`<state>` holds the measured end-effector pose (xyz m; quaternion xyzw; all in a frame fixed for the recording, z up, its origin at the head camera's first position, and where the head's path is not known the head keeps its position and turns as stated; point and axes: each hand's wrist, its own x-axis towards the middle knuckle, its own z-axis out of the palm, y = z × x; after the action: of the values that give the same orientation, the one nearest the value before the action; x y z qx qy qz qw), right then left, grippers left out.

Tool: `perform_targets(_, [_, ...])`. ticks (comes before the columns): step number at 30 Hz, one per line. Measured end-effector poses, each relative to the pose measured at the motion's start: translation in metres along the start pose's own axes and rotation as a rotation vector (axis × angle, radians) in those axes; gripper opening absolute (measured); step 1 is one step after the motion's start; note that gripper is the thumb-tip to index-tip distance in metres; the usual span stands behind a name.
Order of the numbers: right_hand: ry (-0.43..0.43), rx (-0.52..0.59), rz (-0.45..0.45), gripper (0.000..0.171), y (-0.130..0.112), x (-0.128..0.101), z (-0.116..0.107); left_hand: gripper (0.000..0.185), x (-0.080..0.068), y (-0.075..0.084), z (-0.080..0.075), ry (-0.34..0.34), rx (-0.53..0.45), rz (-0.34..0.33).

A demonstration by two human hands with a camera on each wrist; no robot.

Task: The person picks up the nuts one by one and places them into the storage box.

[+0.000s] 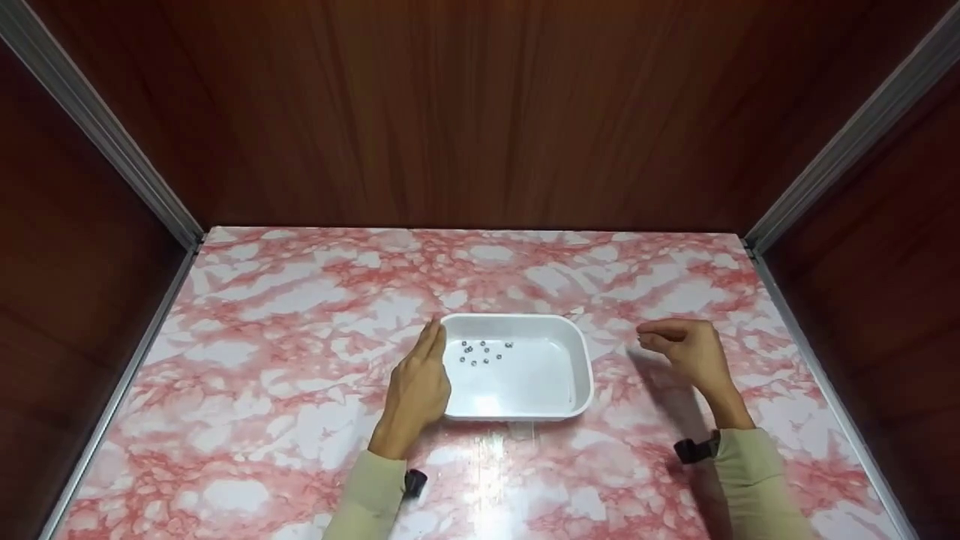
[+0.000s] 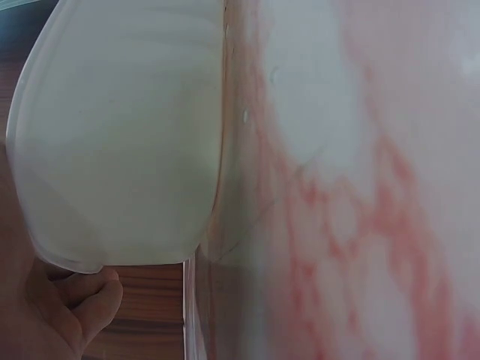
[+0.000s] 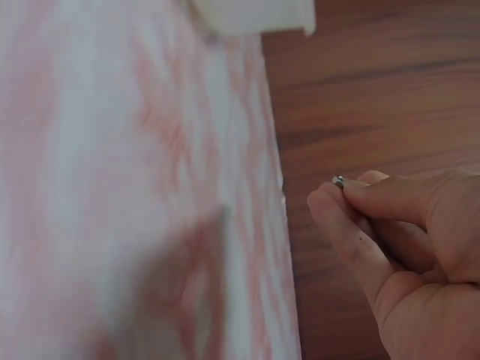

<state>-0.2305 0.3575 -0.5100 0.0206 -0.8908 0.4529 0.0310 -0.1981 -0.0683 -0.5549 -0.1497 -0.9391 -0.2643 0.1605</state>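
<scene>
Our left hand point(image 1: 417, 390) rests flat-fingered against the white tray point(image 1: 581, 360); our right hand point(image 1: 686, 351) (raised) pinches a small metal bead point(image 3: 339, 181).

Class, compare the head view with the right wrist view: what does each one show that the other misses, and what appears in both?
Only the head view shows the left hand resting straight-fingered against the white tray, with the small metal beads lying inside it. Only the right wrist view shows a tiny metal bead pinched at the right hand's fingertips. Both show the right hand, the pink marbled table and the wooden wall.
</scene>
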Motion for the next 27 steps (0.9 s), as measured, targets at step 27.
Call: perform_targets(27, [-0.186, 0.075, -0.132, 0.015, -0.088, 0.028, 0.048, 0.05, -0.001, 0.001, -0.001, -0.036, -0.037, -0.033])
